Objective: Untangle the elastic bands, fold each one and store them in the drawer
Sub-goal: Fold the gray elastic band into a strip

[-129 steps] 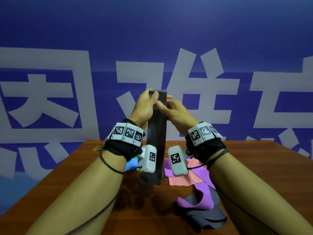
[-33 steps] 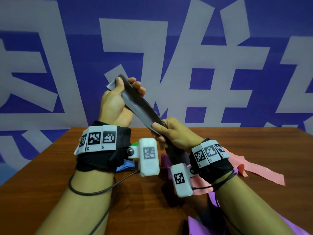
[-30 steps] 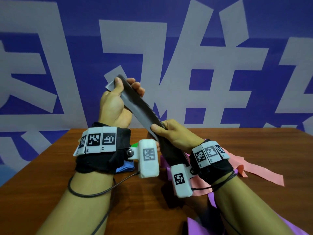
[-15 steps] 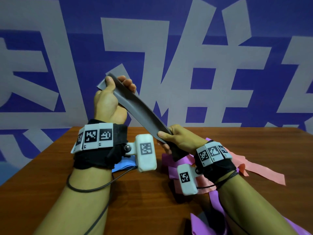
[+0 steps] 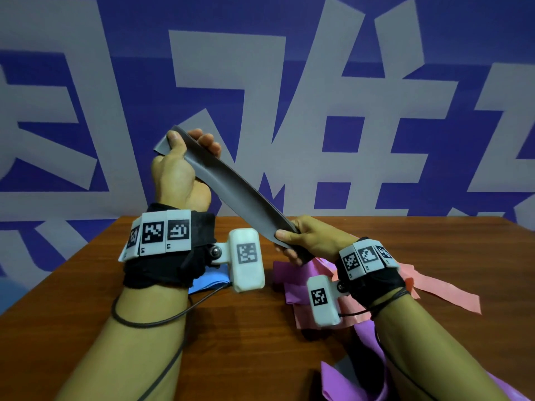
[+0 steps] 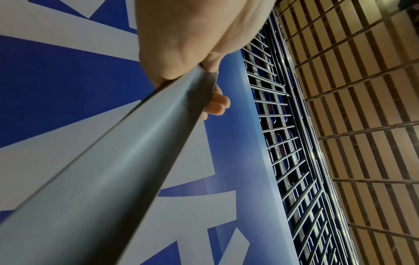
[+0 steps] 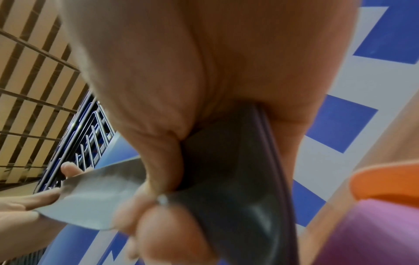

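A grey elastic band stretches taut on a slant above the table. My left hand pinches its upper end between thumb and fingers, held high at centre left. My right hand grips the lower part just above the table, and the rest of the band passes down through that hand. The left wrist view shows the grey band doubled, running up to my left hand's thumb. In the right wrist view the grey band lies dark inside my right hand's palm. No drawer is in view.
Pink bands and purple bands lie loose on the wooden table under and right of my right hand. A blue band lies behind my left wrist. More purple band sits at the near edge. A blue wall stands behind.
My left hand has lifted its end of the grey band up and to the left. My right hand has slid down the band toward the table, so the span between the hands is longer.
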`<state>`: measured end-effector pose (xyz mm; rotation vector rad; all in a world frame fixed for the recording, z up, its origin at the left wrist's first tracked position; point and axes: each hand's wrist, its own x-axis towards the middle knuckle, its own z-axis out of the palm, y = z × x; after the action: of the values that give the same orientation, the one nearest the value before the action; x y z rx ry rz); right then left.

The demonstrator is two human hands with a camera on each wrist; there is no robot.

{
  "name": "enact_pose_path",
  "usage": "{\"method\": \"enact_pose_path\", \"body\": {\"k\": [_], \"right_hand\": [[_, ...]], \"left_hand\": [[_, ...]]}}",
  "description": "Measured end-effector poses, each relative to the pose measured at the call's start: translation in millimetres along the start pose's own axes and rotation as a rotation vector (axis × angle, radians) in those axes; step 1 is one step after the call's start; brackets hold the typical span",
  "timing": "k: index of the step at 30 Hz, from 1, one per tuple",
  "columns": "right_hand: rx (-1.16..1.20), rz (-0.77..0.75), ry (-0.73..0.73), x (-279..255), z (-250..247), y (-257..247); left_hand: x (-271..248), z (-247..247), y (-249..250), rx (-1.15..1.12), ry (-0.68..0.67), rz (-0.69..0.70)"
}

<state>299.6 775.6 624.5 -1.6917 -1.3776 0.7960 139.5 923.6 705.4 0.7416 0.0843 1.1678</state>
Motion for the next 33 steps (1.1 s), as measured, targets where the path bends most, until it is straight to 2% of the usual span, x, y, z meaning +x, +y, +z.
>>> {"method": "enact_pose_path", "body": {"k": [10,13,17,19,28,31,33], "right_hand": [[-0.002,-0.003,-0.02,-1.1,-7.5,8.4],[0.084,-0.018,0.02,-2.4,-11.0,9.0],[0.054,0.008,0.144,-0.2,-17.5,19.1],[0.064,0.02,0.138,0.0,-17.9,22.7],[-0.118,0.055,0.135,-3.2,-17.7,23.5],[-0.127,0.073,0.154,-1.4,-18.8,22.6],[-0.156,0.097,0.15,-0.1,-19.7,19.1]], "left_hand": [[5.8,-6.0,-2.5,-0.023,0.037,-0.015],[7.5,-6.4,-0.9,-0.052,0.045,-0.001],[11.6,-11.4,2.6,-0.071,0.062,0.006],[11.8,-11.5,3.7,-0.061,0.074,0.026],[10.6,-8.6,-5.9,-0.024,0.087,0.0],[7.2,-5.3,-8.1,-0.002,0.058,0.03],[4.5,-1.0,-9.3,0.051,-0.011,0.069]]}}
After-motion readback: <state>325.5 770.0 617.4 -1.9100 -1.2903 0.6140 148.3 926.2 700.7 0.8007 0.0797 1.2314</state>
